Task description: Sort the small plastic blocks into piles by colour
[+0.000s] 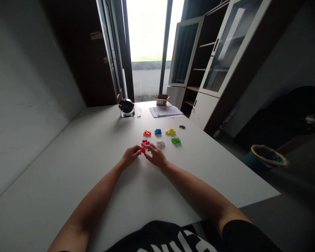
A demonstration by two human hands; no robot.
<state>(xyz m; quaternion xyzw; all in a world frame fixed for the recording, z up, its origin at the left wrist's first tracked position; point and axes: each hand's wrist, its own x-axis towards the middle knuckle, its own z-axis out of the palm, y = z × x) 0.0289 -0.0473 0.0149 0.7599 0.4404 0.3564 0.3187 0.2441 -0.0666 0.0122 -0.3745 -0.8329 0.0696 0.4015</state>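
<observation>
Low over the white table, my left hand pinches a small red plastic piece between thumb and fingertips. My right hand is just right of that piece, its thumb and fingers apart and curved toward it; whether a fingertip touches it is too small to tell. Just beyond the hands lies a heap of red pieces, with a pale whitish heap to its right, partly behind my right hand. Farther right is a green heap. Behind them sit orange, blue and yellow heaps.
A round black device on a silver stand stands at the table's far left, beside a short cord. Papers and an open cardboard box are at the far end. A bucket stands off the table's right side.
</observation>
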